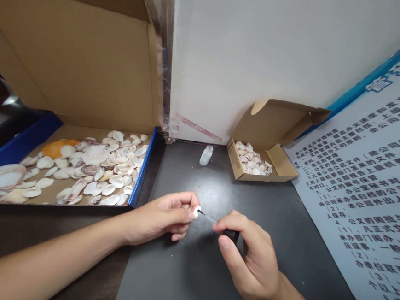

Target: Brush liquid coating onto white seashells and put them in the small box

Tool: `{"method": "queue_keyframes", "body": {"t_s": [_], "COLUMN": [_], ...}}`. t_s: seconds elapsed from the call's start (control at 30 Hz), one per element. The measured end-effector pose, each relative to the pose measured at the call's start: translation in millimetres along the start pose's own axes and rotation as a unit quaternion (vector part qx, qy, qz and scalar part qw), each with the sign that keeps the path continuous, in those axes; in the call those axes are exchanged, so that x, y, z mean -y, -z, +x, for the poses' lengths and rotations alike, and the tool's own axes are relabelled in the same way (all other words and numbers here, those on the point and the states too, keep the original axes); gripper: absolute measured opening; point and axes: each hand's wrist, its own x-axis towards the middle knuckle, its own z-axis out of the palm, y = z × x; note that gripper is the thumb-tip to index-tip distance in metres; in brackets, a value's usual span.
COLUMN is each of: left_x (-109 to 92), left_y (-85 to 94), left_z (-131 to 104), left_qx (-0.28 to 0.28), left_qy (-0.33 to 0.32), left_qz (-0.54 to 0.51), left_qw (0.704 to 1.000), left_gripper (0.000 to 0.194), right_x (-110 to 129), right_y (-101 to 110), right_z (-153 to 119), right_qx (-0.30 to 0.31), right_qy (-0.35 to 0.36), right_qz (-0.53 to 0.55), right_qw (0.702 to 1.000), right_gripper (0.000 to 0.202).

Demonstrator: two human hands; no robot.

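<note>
Between thumb and fingertips, my left hand (172, 215) pinches a small white shell (197, 211) above the dark tabletop. My right hand (247, 253) grips the black cap of a small brush (230, 236). The brush's thin clear stem points left, and its dark tip is at the shell. Beyond both hands a small glass bottle (206, 155) stands uncapped with whitish contents.
A large blue-edged box (140, 175) on the left holds many shells and has its lid raised. Back right, a small open cardboard box (263, 177) contains small shells. A white wall rises behind, and a printed poster (363, 181) lines the right side.
</note>
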Motion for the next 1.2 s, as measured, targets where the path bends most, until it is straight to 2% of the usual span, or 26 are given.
{"method": "queue_keyframes", "body": {"t_s": [0.23, 0.53, 0.67, 1.03, 1.2], "left_x": [-0.4, 0.2, -0.8, 0.3, -1.5], "left_y": [0.9, 2.2, 1.5, 0.5, 0.5], "left_z": [0.5, -0.5, -0.2, 0.0, 0.2], "left_qx": [0.009, 0.010, 0.013, 0.004, 0.012], "left_qy": [-0.002, 0.003, 0.002, -0.009, -0.006], "left_qz": [0.007, -0.007, -0.004, 0.020, 0.020], "left_qw": [1.000, 1.000, 1.000, 1.000, 1.000], "left_gripper": [0.026, 0.023, 0.023, 0.030, 0.029], "right_x": [-0.2, -1.7, -0.8, -2.1, -0.6], "right_y": [-0.3, -0.1, -0.1, -0.5, -0.9], "right_z": [1.3, -0.2, 1.3, -1.3, 1.2], "right_qx": [-0.015, -0.001, -0.016, 0.006, -0.017], "right_qy": [-0.022, -0.016, -0.033, -0.013, -0.031], "right_qz": [0.000, 0.009, 0.000, 0.033, 0.000], "right_qw": [1.000, 1.000, 0.999, 0.999, 0.999], "right_gripper": [0.010, 0.010, 0.009, 0.012, 0.009]}}
